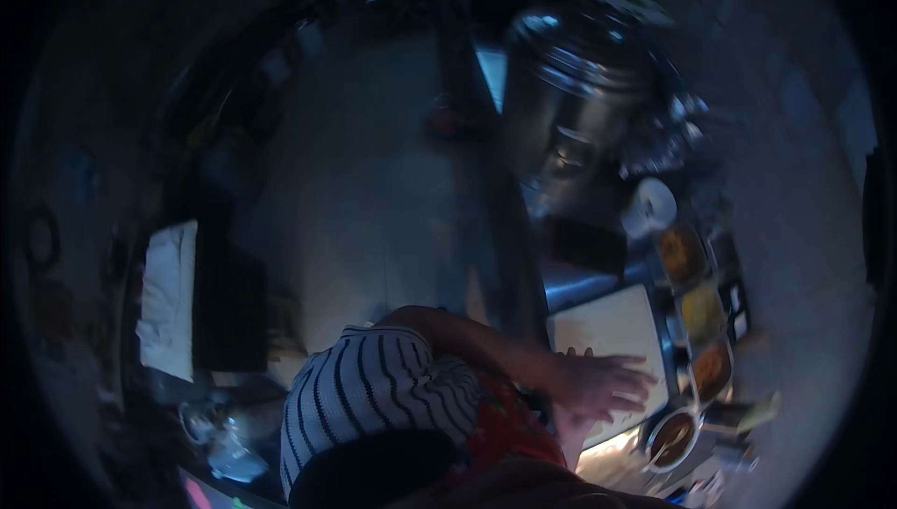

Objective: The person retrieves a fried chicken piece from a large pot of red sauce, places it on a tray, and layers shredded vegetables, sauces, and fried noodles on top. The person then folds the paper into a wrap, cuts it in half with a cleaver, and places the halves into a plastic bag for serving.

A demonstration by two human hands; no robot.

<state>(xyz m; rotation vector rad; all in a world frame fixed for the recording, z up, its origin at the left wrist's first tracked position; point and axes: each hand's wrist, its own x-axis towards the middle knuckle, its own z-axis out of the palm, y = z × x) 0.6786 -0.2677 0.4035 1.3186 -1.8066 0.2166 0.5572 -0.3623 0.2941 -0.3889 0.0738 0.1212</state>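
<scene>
I see left hand spread over white board, overlapping right hand, whose state I can't tell; yellow food at 2 o'clock, probably for easy reach.

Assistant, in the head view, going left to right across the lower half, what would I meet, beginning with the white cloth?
White cloth, striped sleeve, red fabric, left hand, orange-brown food.

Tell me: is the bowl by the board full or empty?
Not empty: the bowl shows brown contents inside its pale rim; how full, I can't tell.
</scene>
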